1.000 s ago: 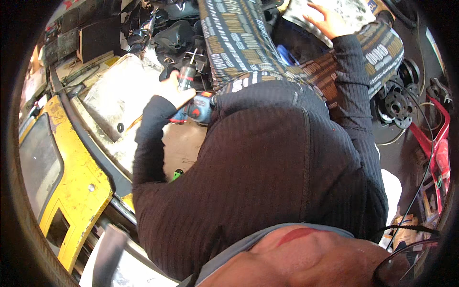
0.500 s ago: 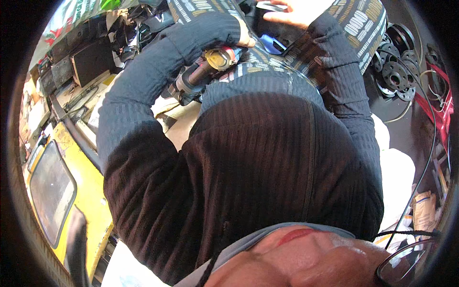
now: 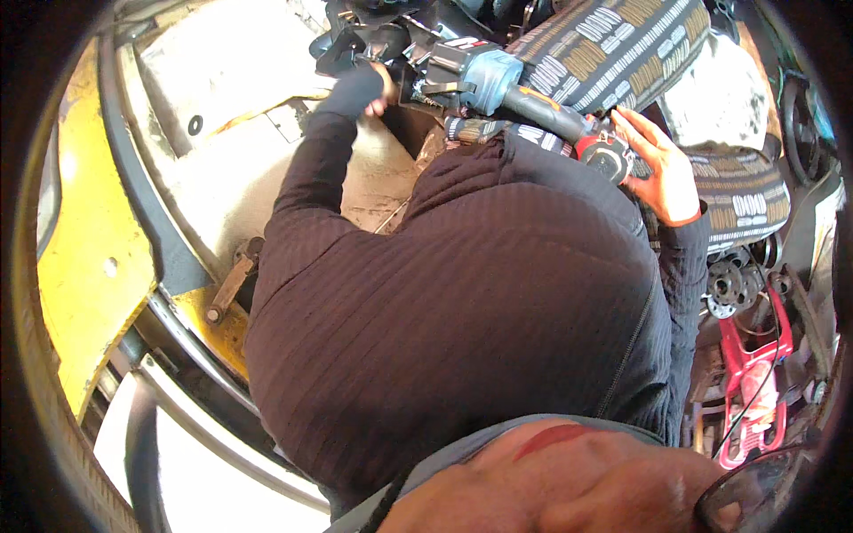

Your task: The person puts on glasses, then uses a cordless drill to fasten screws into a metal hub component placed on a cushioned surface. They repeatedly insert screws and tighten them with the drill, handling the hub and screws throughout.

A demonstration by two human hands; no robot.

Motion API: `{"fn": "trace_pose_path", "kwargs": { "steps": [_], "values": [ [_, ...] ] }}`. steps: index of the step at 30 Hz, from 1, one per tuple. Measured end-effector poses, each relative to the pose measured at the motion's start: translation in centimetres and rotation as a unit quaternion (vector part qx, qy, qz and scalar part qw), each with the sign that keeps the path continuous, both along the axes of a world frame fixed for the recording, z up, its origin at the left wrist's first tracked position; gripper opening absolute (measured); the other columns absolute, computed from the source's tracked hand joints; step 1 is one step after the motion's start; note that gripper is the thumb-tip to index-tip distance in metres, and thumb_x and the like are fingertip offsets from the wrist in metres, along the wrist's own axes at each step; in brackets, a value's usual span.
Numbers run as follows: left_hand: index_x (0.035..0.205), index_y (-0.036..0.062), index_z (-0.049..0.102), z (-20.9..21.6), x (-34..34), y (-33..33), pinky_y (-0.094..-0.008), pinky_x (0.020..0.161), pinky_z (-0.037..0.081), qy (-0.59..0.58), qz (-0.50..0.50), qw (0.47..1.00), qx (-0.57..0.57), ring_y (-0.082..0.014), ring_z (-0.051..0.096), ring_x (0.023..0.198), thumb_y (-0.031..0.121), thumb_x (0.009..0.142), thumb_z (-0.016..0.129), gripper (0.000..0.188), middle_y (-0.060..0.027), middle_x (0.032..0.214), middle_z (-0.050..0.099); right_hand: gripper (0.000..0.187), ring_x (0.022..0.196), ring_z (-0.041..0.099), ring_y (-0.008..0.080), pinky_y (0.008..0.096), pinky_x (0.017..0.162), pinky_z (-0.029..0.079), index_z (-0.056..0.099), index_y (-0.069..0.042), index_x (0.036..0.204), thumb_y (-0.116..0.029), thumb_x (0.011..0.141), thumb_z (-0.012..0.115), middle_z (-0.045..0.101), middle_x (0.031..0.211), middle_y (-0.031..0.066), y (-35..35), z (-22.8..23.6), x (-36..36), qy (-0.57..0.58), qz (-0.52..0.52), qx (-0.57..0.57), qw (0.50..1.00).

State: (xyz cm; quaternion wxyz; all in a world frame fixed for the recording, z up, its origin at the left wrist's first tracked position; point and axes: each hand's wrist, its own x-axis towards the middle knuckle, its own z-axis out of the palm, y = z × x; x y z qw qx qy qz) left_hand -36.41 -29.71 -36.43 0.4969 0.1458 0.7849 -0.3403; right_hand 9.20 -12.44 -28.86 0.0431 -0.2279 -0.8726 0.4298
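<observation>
A cordless power tool (image 3: 544, 108) lies slanting across my lap. It has a blue and black body, a slim grey barrel and a red collar with a round metal head at its lower right end. My right hand (image 3: 662, 171) is at that head, fingers fairly straight along its far side and the thumb side close below, so the head sits between them. My left hand (image 3: 380, 91) is reaching out to the left, beside a heap of glossy black parts (image 3: 382, 40). Its fingers are small and smeared, and I cannot make out anything in them.
To the left stand a yellow panel (image 3: 93, 240) and a pale, dirty metal surface (image 3: 293, 155). A rusty lever (image 3: 233, 282) sticks out by my left elbow. Round metal discs with holes (image 3: 730, 284) and a red frame-like part (image 3: 755, 382) lie at the right.
My body and view have turned left. The tool now lies farther right on my lap, and my right hand has come to its head from a pale object it held. My left hand has moved outward.
</observation>
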Motion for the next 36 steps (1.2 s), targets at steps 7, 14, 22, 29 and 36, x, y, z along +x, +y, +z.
{"fn": "trace_pose_path", "kwargs": {
  "steps": [7, 14, 22, 29, 36],
  "values": [
    [0.108, 0.0208, 0.067, -21.8, 0.3, -13.5, -0.0429, 0.085, 0.051, 0.106, -0.048, 0.928, 0.353, -0.0337, 0.064, 0.096, 0.038, 0.077, 0.065, 0.036, -0.0147, 0.098, 0.068, 0.074, 0.126, 0.047, 0.0327, 0.0369, 0.104, 0.039, 0.049, -0.011, 0.136, 0.014, 0.066, 0.052, 0.048, 0.138, 0.0151, 1.7, 1.6, -1.8, -0.046, 0.044, -0.067, 0.996],
    [0.115, 0.0043, 0.056, -22.7, 2.3, -9.6, -0.0408, 0.092, 0.049, 0.194, 0.129, 0.929, 0.288, -0.0325, 0.059, 0.110, 0.041, 0.064, 0.081, 0.068, -0.0194, 0.117, 0.061, 0.037, 0.115, 0.056, 0.0183, 0.0314, 0.100, 0.039, 0.061, -0.001, 0.121, 0.007, 0.087, 0.050, 0.063, 0.118, 0.0119, 2.7, 2.0, -1.6, -0.091, -0.102, -0.157, 0.978],
    [0.134, 0.0131, 0.033, -20.3, 5.3, -8.0, -0.0451, 0.087, 0.050, 0.230, 0.172, 0.904, 0.316, -0.0377, 0.059, 0.104, 0.035, 0.063, 0.084, 0.090, -0.0194, 0.120, 0.046, 0.024, 0.103, 0.061, 0.0182, 0.0320, 0.094, 0.045, 0.063, 0.002, 0.113, -0.009, 0.094, 0.055, 0.067, 0.106, 0.0106, 6.1, 0.0, 0.8, 0.007, -0.300, -0.266, 0.916],
    [0.129, 0.0134, 0.038, -21.2, 4.8, -8.2, -0.0473, 0.085, 0.050, 0.232, 0.112, 0.920, 0.294, -0.0371, 0.058, 0.104, 0.036, 0.065, 0.083, 0.081, -0.0198, 0.119, 0.048, 0.048, 0.121, 0.050, 0.0256, 0.0396, 0.102, 0.040, 0.042, 0.002, 0.136, -0.021, 0.095, 0.053, 0.047, 0.137, 0.0164, 12.3, -2.2, 4.1, 0.272, -0.535, -0.301, 0.741],
    [0.124, 0.0111, 0.040, -22.1, 4.3, -8.0, -0.0459, 0.083, 0.051, 0.221, 0.138, 0.912, 0.318, -0.0381, 0.060, 0.101, 0.025, 0.067, 0.082, 0.073, -0.0182, 0.114, 0.050, 0.049, 0.120, 0.051, 0.0203, 0.0380, 0.097, 0.045, 0.043, -0.004, 0.137, -0.019, 0.092, 0.056, 0.050, 0.136, 0.0079, 11.5, -6.7, 6.8, 0.344, -0.565, -0.443, 0.606]
  ]
}}
